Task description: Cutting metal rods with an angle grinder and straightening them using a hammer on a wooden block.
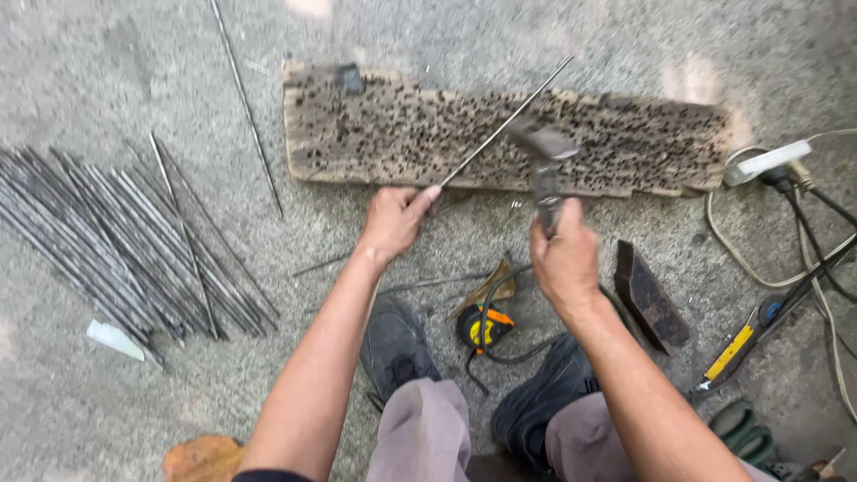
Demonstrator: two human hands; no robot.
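The left hand (393, 220) grips a thin grey metal rod (505, 123) lying across the pitted wooden board (402, 134); the right hand (562, 259) clutches a blurred hammer (542, 147) above it. Left of the board, many rods (125, 241) lie piled.

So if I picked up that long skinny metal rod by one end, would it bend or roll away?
The thin metal rod in the left hand looks straight while held by one end, so probably fairly stiff, perhaps slightly springy. It appears round and smooth, so it would likely roll on the concrete floor.
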